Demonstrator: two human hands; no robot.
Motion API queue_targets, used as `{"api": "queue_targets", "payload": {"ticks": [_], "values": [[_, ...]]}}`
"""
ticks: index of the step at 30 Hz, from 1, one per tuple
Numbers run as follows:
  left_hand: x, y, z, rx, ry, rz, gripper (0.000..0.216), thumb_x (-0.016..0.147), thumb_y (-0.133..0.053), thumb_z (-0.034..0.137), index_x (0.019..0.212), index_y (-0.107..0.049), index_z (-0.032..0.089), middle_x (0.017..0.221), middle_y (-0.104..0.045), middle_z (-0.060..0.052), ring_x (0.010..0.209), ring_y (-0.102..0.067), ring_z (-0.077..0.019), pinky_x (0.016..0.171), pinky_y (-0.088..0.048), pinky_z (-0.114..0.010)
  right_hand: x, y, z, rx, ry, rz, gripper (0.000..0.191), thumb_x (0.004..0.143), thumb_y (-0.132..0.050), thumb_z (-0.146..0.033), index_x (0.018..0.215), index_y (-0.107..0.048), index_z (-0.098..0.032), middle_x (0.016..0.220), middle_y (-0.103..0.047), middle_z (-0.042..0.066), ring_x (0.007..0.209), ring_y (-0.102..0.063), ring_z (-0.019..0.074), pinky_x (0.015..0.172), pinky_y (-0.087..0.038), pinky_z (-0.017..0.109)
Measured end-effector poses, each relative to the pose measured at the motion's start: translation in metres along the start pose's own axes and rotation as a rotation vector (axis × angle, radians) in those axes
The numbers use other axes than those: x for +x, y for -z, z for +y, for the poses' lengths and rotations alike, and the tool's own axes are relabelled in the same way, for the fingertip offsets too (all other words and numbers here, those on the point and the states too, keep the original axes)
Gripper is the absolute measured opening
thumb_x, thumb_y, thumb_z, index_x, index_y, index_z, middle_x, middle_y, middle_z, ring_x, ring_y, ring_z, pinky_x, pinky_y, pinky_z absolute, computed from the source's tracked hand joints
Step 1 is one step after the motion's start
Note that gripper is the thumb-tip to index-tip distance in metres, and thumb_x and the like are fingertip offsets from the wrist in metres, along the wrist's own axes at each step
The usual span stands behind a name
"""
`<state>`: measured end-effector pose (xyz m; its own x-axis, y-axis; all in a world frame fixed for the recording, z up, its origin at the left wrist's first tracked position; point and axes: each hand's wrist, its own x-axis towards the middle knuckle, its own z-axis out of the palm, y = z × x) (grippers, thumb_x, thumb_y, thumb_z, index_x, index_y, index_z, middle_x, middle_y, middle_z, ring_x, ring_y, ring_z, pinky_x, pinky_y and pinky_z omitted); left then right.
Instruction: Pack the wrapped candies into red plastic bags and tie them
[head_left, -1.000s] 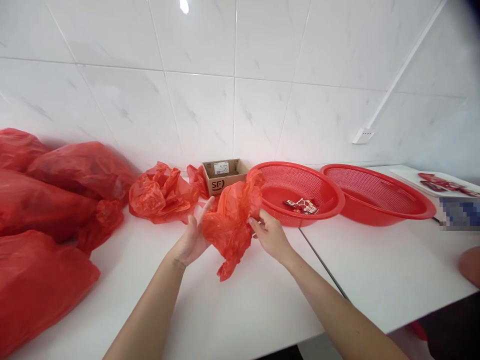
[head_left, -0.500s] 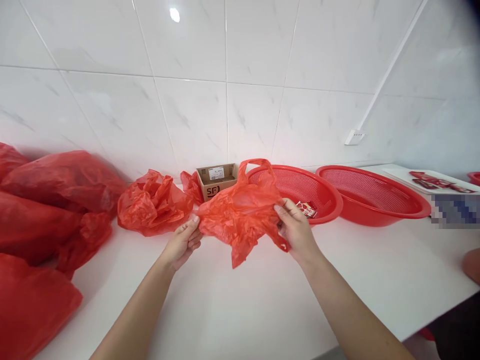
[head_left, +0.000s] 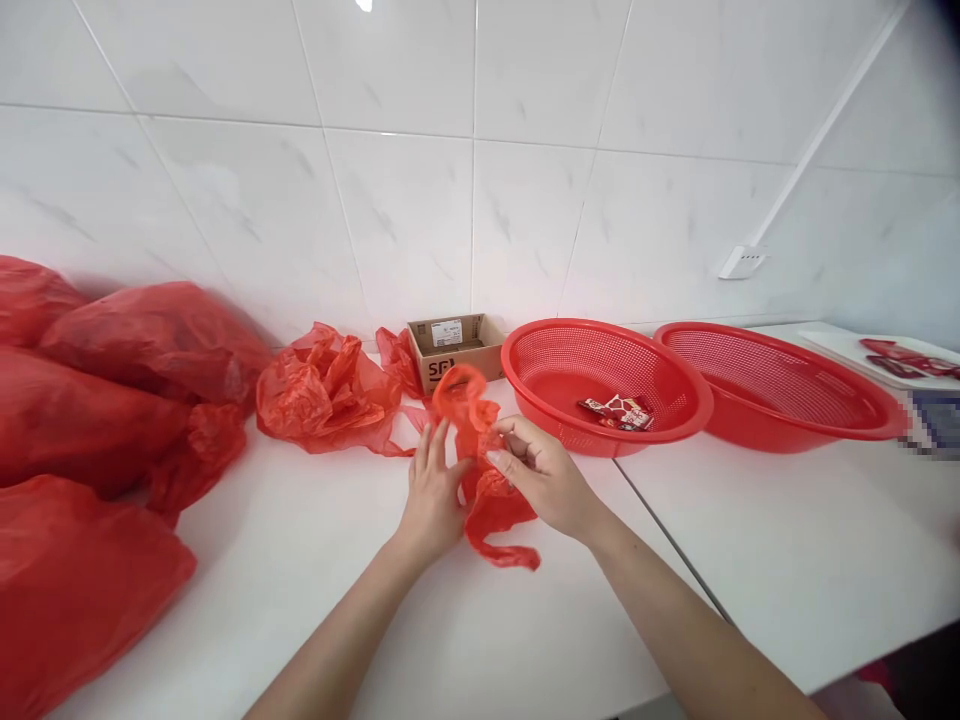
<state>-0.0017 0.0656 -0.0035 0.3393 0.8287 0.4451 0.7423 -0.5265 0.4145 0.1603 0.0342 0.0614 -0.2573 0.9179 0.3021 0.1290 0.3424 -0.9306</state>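
A red plastic bag (head_left: 484, 480), bunched into a narrow crumpled strip, is between my hands over the white table. Its looped handle stands up at the top and a loose strap curls toward me at the bottom. My right hand (head_left: 541, 478) pinches the bag's upper right side between thumb and fingers. On the other side, my left hand (head_left: 435, 492) has its fingers stretched out, with the thumb against the bag's left edge. Behind my left hand, a crumpled heap of red plastic bags (head_left: 319, 395) lies on the table.
Full red bags (head_left: 90, 420) are piled at the left. By the tiled wall stands a small open cardboard box (head_left: 457, 352). Two red mesh baskets overlap at the right, the nearer basket (head_left: 525, 395) holding several small packets (head_left: 622, 412). A white board (head_left: 832, 345) with red packets sits beyond the farther basket (head_left: 825, 432).
Both hands have come together, and the bag that was stretched between them is now gathered narrow and lower. My left hand's fingers have gone from pinching to stretched out. The view has shifted slightly.
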Motion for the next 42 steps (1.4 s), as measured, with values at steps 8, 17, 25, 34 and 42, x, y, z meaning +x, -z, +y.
{"api": "queue_targets", "payload": {"ticks": [8, 17, 25, 34, 42], "values": [[0.011, 0.008, -0.054, 0.125, 0.212, -0.018, 0.053, 0.070, -0.051, 0.002, 0.119, -0.064, 0.018, 0.149, -0.038, -0.018, 0.134, -0.038, -0.0394, 0.099, -0.044, -0.056, -0.009, 0.096, -0.031, 0.219, 0.064, 0.732, 0.023, 0.075, -0.066, -0.024, 0.097, -0.059, -0.024, 0.057, -0.041, -0.008, 0.050, -0.043, 0.0086, 0.050, -0.040, 0.020], [0.001, 0.002, -0.001, -0.036, -0.003, -0.010, 0.026, 0.079, -0.056, 0.013, 0.100, -0.070, 0.020, 0.153, -0.037, -0.011, 0.142, -0.024, -0.0383, 0.109, -0.028, -0.057, -0.033, 0.058, -0.030, -0.172, 0.087, 0.486, 0.015, 0.089, -0.055, -0.030, 0.103, -0.054, -0.024, 0.067, -0.057, -0.004, 0.063, -0.059, 0.0129, 0.065, -0.050, 0.028], [0.001, 0.009, 0.012, -0.395, 0.104, -0.081, 0.028, 0.090, -0.051, 0.038, 0.107, -0.067, 0.022, 0.092, -0.072, -0.006, 0.082, -0.068, -0.0239, 0.075, -0.052, -0.036, -0.040, 0.033, -0.007, -0.819, -0.004, 0.037, 0.022, 0.095, -0.046, -0.029, 0.101, -0.067, -0.024, 0.095, -0.071, 0.002, 0.085, -0.065, 0.0176, 0.076, -0.049, 0.032], [0.015, 0.024, -0.035, -0.391, 0.402, 0.031, 0.054, 0.081, -0.063, 0.039, 0.131, -0.055, 0.021, 0.105, -0.071, -0.010, 0.099, -0.067, -0.0270, 0.083, -0.052, -0.036, -0.062, 0.056, 0.004, -0.868, -0.054, -0.433, 0.023, 0.088, -0.056, -0.016, 0.097, -0.073, -0.029, 0.090, -0.071, -0.001, 0.087, -0.063, 0.0184, 0.091, -0.044, 0.037], [0.007, 0.029, -0.006, -0.043, 0.029, 0.196, 0.015, 0.083, -0.057, 0.020, 0.093, -0.068, 0.023, 0.145, -0.041, -0.011, 0.137, -0.034, -0.0336, 0.109, -0.032, -0.051, -0.067, 0.070, 0.006, -0.932, 0.067, -0.321, 0.038, 0.079, -0.039, 0.005, 0.086, -0.068, -0.019, 0.099, -0.068, 0.004, 0.090, -0.062, 0.0168, 0.080, -0.050, 0.031]]}}
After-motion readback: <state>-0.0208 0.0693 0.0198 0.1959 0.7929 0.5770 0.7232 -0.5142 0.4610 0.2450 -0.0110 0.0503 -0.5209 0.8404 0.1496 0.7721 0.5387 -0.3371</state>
